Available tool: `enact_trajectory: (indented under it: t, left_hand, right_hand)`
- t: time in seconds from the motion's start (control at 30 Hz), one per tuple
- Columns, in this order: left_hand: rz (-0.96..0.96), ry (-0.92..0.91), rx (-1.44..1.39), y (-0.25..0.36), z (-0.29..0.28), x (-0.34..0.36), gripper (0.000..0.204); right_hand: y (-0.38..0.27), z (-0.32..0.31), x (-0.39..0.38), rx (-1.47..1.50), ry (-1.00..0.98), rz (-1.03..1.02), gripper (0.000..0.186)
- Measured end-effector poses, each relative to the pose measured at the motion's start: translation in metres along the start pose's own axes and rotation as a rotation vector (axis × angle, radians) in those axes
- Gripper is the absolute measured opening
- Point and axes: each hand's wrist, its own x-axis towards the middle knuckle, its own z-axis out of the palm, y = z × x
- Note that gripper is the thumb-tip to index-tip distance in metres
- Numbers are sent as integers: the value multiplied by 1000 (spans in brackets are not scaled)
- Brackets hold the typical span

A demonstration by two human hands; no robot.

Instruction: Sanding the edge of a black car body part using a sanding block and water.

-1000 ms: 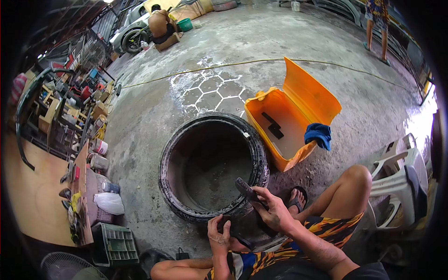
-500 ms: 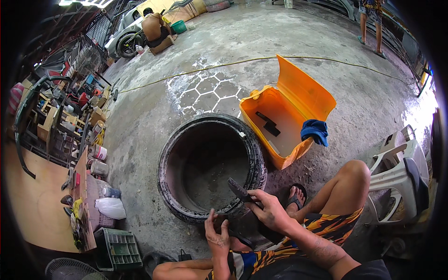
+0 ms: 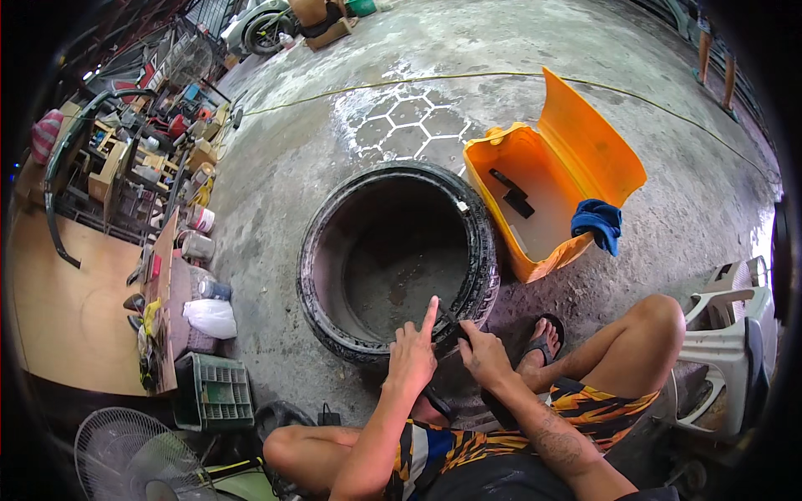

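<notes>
A large, black, wheel-shaped ring (image 3: 311,250) lies flat on the concrete in front of me, its hollow middle facing up and its rim scuffed with white. My right hand (image 3: 484,357) is closed round a dark, narrow, flat bar (image 3: 448,316) at the ring's near right rim. Just left of it, my left hand (image 3: 411,355) has its index finger stretched out beside the bar's tip, the other fingers partly bent, over the near rim. Nothing shows in the left hand; whether its finger touches the bar I cannot tell.
A cut-open orange container (image 3: 535,269) with cloudy water and dark blocks stands right of the ring, a blue cloth (image 3: 596,224) over its edge. White plastic chair (image 3: 727,334) at right; green crate (image 3: 213,392), fan (image 3: 125,455) and clutter at left. A yellow hose (image 3: 393,83) crosses the floor.
The right hand has brought the bar down to the near rim. My left hand has moved up and right beside it, index finger now extended. The view has tilted downward.
</notes>
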Motion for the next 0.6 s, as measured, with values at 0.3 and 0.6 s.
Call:
enact_trajectory:
  t: [0.3, 0.6]
  left_hand:
    - [1, 37, 51, 15, 6, -7, 104]
    - [132, 8, -4, 24, -10, -26, 96]
  right_hand:
    - [0, -4, 0, 44, 32, 4, 32]
    - [-2, -7, 2, 60, -8, 32, 30]
